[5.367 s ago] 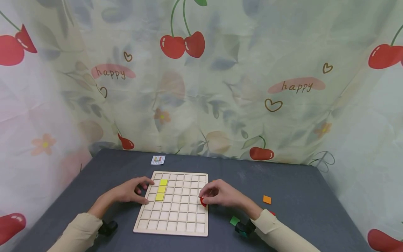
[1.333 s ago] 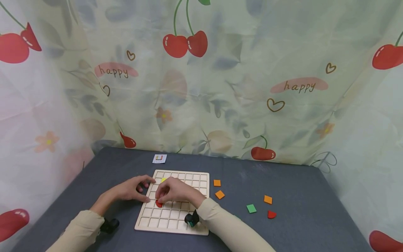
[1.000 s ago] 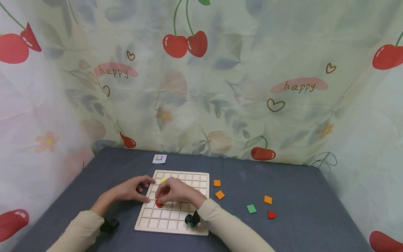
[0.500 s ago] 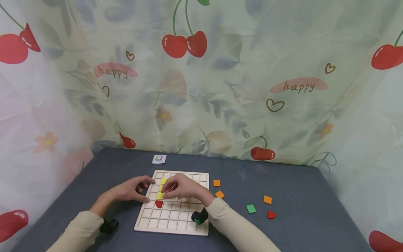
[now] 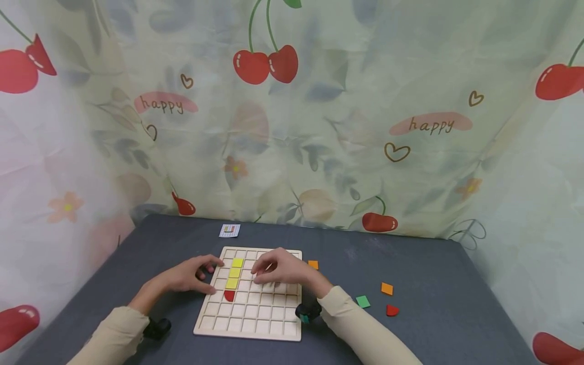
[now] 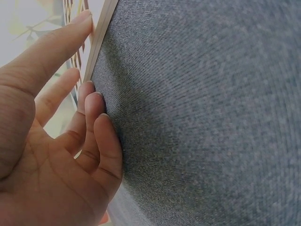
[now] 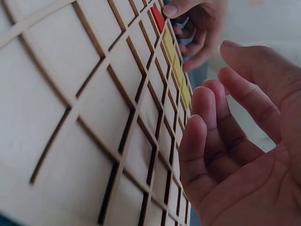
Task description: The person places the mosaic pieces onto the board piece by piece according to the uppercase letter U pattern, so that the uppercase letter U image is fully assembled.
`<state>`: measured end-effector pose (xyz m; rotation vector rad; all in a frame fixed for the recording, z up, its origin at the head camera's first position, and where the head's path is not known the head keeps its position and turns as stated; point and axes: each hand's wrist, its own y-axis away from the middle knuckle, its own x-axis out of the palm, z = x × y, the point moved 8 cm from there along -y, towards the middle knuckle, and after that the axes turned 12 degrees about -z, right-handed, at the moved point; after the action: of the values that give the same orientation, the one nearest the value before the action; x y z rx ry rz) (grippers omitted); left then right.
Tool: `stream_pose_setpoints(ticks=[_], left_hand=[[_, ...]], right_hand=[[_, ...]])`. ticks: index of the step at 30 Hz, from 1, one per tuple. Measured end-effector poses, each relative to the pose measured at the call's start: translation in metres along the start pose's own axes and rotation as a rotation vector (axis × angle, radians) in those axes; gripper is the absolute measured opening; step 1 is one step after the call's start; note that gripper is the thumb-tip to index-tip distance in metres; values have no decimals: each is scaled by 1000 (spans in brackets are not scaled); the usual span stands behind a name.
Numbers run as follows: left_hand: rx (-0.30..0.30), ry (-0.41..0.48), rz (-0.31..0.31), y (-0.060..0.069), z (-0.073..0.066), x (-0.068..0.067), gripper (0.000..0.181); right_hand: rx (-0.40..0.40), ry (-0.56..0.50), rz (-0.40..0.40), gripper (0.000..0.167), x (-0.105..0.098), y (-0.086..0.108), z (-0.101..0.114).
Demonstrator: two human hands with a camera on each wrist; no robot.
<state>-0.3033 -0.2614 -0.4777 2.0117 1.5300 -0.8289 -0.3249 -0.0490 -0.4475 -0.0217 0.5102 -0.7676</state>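
Right hand [image 5: 283, 267]: over the wooden grid board [image 5: 251, 311], fingers loosely bent, clear gap between thumb and fingertips, nothing in them. Left hand [image 5: 193, 275]: thumb and index spread apart at the board's left edge, other fingers relaxed and bent below, no tile in hand. Thumb tip looks to be on the rim; can't confirm index contact.

Board lies flat, right of the left fingertips and under the right ones. Three yellow square tiles [image 5: 234, 272] sit in a column of cells between the two hands' fingers, just left of the right fingertips. Red rounded-corner tile [image 5: 229, 295] is in the next cell toward the body, just right of the left thumb tip.

Off the board, right of the right fingers: orange square tile [image 5: 313, 264] just past the knuckles. Farther right: second orange tile [image 5: 387, 289], green square tile [image 5: 363, 301], loose red tile [image 5: 392, 310]. Small printed card [image 5: 229, 231] lies beyond the left fingertips, past the board's far edge, on the dark tabletop [image 5: 347, 253].
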Motion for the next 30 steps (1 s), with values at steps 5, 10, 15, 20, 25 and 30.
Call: stream_pose_setpoints(ticks=[5,10,15,20,25,30], left_hand=[[18,7,1,-1,1,1,65],[36,7,3,-1,0,1,65],[31,-2,-2,-1,0,0,65],[21,2,5,-2,1,0,65],[21,-2,12,-4,3,1,66],[18,-5,13,-3,2,0,66]], right_hand=[[5,10,-3,24,-17,13,-5],[12,27,1,24,-34,27,-10],[11,43,-2,24,-48,41,-11],[51,55,-18,25,-61,56,-13],[100,32,-22,25,-71,73,-19],[145,-14,-35,26,-81,91,-23]])
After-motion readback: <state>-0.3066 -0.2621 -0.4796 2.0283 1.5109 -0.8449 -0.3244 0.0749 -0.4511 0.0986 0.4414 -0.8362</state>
